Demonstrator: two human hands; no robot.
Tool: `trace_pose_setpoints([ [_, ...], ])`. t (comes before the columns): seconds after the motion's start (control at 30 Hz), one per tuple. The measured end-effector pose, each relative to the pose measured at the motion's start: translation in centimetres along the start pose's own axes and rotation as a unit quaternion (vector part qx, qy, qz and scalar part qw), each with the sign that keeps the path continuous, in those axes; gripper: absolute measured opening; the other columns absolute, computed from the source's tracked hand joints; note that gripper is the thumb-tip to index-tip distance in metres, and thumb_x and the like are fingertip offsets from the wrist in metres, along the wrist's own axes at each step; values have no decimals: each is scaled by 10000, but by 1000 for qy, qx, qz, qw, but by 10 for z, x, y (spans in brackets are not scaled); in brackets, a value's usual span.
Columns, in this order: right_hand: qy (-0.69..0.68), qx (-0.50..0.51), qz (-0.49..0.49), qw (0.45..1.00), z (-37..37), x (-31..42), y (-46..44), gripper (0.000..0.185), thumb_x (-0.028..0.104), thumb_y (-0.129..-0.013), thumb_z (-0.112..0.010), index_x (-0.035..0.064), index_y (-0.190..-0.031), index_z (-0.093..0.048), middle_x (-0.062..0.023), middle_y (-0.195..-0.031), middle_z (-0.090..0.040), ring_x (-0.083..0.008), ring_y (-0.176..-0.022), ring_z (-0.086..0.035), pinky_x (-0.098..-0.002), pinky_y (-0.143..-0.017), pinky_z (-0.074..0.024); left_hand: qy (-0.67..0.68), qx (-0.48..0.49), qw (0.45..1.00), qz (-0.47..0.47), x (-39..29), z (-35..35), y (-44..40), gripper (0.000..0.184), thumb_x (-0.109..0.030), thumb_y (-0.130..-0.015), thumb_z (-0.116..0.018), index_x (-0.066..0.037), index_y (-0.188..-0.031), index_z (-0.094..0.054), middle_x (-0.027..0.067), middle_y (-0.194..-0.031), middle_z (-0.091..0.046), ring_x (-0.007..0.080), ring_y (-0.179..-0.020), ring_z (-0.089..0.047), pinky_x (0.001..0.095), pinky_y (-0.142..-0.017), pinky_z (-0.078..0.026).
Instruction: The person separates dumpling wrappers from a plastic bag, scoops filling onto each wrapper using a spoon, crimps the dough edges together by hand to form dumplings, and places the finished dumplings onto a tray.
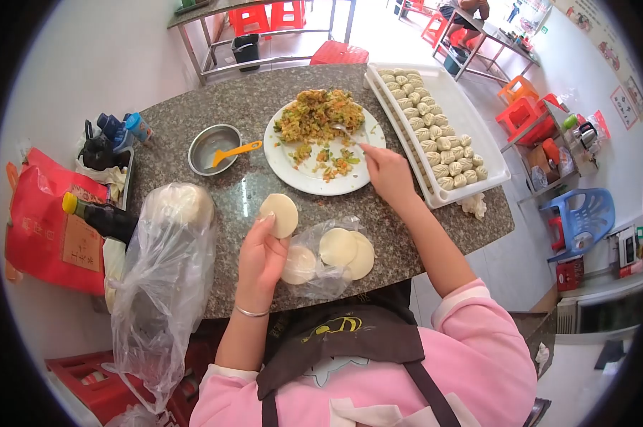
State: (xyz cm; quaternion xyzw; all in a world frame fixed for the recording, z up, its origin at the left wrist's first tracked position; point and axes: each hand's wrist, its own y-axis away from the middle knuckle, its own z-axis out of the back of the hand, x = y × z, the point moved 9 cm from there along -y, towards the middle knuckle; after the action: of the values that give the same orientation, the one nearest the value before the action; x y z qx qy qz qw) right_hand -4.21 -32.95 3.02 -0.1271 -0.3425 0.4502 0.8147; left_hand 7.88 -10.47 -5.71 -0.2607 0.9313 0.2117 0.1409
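Note:
In my left hand (261, 252) is a round dumpling wrapper (281, 215), held up by its edge. My right hand (387, 171) grips a metal spoon (344, 130), its bowl at the chopped filling (314, 117) heaped on a large white plate (282, 167). More wrappers (338, 247) lie on a clear plastic bag (328, 285) near the counter's front edge. To the right, a white tray (489, 153) holds rows of pleated dumplings (435, 132).
A metal bowl (204, 146) with an orange spoon (247, 148) stands left of the plate. At the left edge are a plastic bag of dough (183, 203), a dark bottle (108, 220) and a red bag (40, 220). A person (467, 11) sits at a far table.

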Motion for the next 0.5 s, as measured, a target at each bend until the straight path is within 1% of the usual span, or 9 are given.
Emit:
trace_pose_setpoints([
  [0.03, -3, 45, -30, 999, -10, -4, 3, 261, 70, -856, -536, 35, -1092, -642, -197, -832, -636, -339, -747, -621, -382, -659, -481, 1, -1, 1000, 0, -1, 1, 2, 208, -51, -927, -508, 0, -1124, -550, 106, -1110, -632, 221, -1044, -611, 345, -923, -518],
  [0.13, -33, 64, -19, 997, -1, 8, 9, 235, 80, -855, -536, 47, -1053, -658, -179, -784, -639, -330, -700, -623, -404, -640, -502, 57, 12, 998, 3, -7, -1, 3, 213, -58, -911, -545, -11, -1119, -538, 99, -1125, -609, 203, -1046, -601, 328, -903, -519],
  [0.17, -75, 99, -76, 989, 1, 4, 12, 237, 76, -861, -535, 35, -1057, -660, -185, -768, -641, -320, -695, -632, -390, -626, -496, 64, 26, 998, 2, -8, 1, 1, 216, -54, -916, -534, 1, -1124, -541, 108, -1116, -618, 212, -1051, -603, 327, -919, -514],
  [0.23, -83, 83, -96, 988, 5, 2, 9, 239, 82, -860, -543, 31, -1063, -659, -188, -761, -640, -316, -689, -635, -380, -620, -493, 73, 38, 997, 3, -4, 2, -3, 220, -51, -920, -523, 13, -1130, -544, 118, -1107, -628, 222, -1055, -605, 325, -935, -509],
  [0.27, -91, 65, -117, 987, 8, -2, 9, 241, 87, -860, -552, 28, -1068, -658, -191, -755, -638, -311, -684, -638, -369, -615, -489, 26, 16, 1000, 2, 1, 5, -9, 231, -60, -928, -509, 19, -1144, -529, 127, -1126, -617, 237, -1066, -598, 340, -943, -505],
  [0.3, -106, 23, -77, 991, 6, 1, 9, 263, 89, -871, -560, 42, -1115, -648, -141, -612, -568, -141, -518, -494, -287, -526, -410, -20, -5, 1000, 1, 6, 7, -11, 243, -69, -935, -495, 25, -1158, -515, 136, -1146, -605, 252, -1077, -591, 354, -951, -501],
  [0.4, -127, 80, -98, 984, -7, -7, 18, 263, 88, -873, -560, 30, -1115, -646, -114, -586, -544, -112, -521, -469, -278, -519, -397, -40, -26, 998, 48, 15, 6, -10, 278, -115, -961, -448, 36, -1193, -470, 161, -1207, -560, 288, -1118, -560, 391, -979, -477],
  [0.43, -137, 101, -143, 975, -7, -11, 17, 249, 87, -863, -551, 31, -1080, -661, -177, -673, -619, -224, -547, -583, -322, -552, -449, -39, -27, 998, 47, 16, 4, -12, 278, -115, -961, -448, 36, -1193, -470, 161, -1207, -560, 288, -1118, -560, 391, -979, -477],
  [0.5, -145, 74, -138, 977, -12, -16, 7, 249, 89, -863, -552, 33, -1079, -662, -175, -658, -612, -210, -536, -571, -318, -545, -442, -53, 11, 996, 73, 23, -7, -14, 327, -160, -974, -419, 42, -1231, -419, 181, -1257, -512, 313, -1168, -515, 435, -1021, -427],
])
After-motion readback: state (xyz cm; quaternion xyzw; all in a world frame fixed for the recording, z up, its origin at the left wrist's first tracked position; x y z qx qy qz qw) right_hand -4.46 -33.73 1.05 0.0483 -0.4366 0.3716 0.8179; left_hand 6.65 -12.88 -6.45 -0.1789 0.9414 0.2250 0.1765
